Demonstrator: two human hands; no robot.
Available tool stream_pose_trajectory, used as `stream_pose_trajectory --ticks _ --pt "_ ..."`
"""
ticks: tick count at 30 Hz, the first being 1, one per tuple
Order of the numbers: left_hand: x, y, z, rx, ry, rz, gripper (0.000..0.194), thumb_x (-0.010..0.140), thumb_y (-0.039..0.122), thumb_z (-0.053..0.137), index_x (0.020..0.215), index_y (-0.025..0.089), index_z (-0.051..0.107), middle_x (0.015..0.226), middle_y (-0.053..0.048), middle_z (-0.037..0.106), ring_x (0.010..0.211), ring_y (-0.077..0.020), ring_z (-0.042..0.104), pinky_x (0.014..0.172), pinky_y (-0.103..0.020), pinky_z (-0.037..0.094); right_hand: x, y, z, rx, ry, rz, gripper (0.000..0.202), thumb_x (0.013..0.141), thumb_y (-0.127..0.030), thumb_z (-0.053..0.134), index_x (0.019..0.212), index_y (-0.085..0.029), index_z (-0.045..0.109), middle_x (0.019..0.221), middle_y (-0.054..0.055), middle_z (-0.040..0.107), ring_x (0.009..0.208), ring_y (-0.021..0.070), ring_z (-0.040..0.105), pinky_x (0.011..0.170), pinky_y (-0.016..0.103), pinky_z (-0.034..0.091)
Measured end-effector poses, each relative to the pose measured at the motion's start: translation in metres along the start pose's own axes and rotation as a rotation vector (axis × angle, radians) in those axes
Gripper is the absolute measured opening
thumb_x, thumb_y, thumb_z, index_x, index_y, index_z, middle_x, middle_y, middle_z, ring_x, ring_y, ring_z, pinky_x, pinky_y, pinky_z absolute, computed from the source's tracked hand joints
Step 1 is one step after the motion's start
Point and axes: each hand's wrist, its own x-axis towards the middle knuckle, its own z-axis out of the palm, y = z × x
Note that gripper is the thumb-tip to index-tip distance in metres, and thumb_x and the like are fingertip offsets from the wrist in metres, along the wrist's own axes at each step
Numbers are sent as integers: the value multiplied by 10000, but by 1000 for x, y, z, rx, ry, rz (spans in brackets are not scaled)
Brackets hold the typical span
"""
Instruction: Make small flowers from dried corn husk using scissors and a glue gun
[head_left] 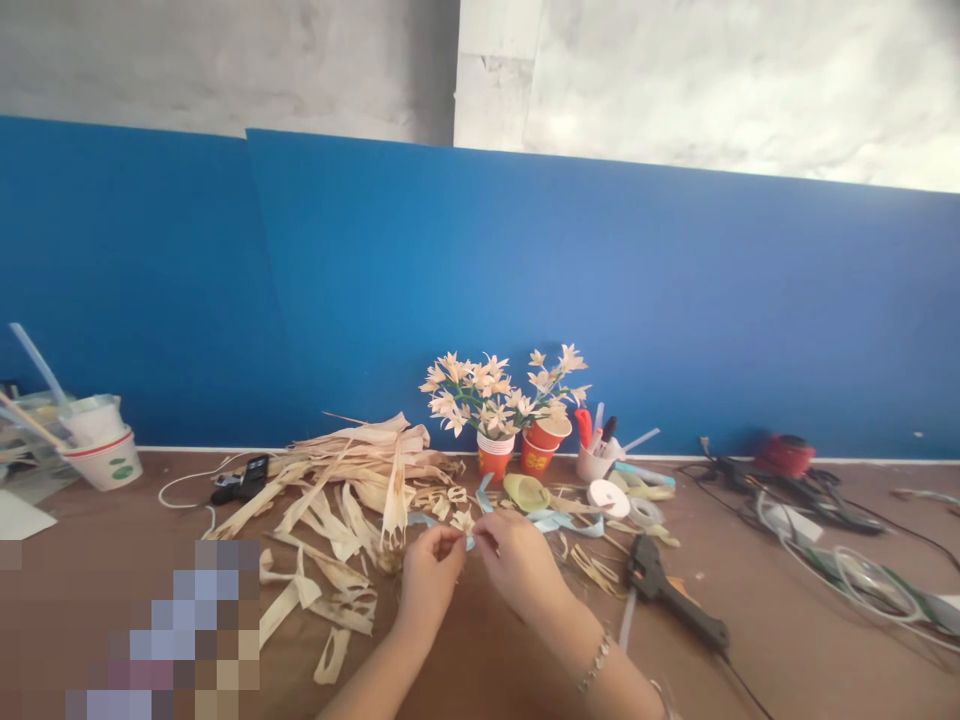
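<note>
My left hand (435, 565) and my right hand (517, 560) meet over the table, thumbs and forefingers pinched close together. Just beyond the fingertips shows a small pale husk flower (463, 521); whether it is held or lies behind them I cannot tell. What sits in the pinches is too small to make out. Dried corn husks (375, 475) are heaped to the left of my left hand. Light blue ribbon (566, 522) lies curled past my right hand, near a white roll (608, 499). A black glue gun (675, 595) rests right of my right forearm.
Husk flowers (480, 390) stand in red paper cups (495, 458) at the back. Beside them is a cup of pens (596, 460). A white cup (105, 460) stands far left, near a small black device (251, 480). Cables (862, 580) tangle at right. A blue panel (600, 280) closes the back.
</note>
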Motion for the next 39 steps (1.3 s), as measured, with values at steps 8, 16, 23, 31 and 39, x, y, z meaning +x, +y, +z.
stream_pose_trajectory --ticks 8,16,23,31,39 --pt "1 -2 1 43 -30 34 174 693 307 559 691 148 630 589 -13 602 558 -152 529 525 -240 399 -1 2 4 -43 92 -41 129 767 -67 555 712 -171 609 700 32 625 679 169 567 630 243 381" --pt "-1 0 1 41 -26 46 137 674 272 562 702 154 627 585 -6 602 544 -143 525 516 -231 393 -1 5 9 -37 134 -69 131 747 -57 563 698 -175 593 687 22 623 675 166 566 624 241 372" --pt "-1 0 0 55 -39 65 146 672 266 554 715 157 641 632 -26 641 599 -165 563 558 -248 416 -1 7 12 -88 207 -158 130 766 -73 534 697 -177 570 672 21 599 663 166 544 623 249 354" --pt "-1 -1 1 50 -59 38 159 671 288 552 703 152 629 611 -18 615 573 -150 534 544 -241 400 -1 10 14 -106 228 -200 141 768 -59 512 700 -178 545 678 16 582 658 164 521 620 250 334" --pt "-1 -1 0 60 -68 48 144 673 279 536 700 164 618 588 3 580 548 -136 500 507 -222 371 -2 8 13 -132 194 -191 146 802 -77 503 705 -184 528 695 17 570 691 172 515 633 263 320"
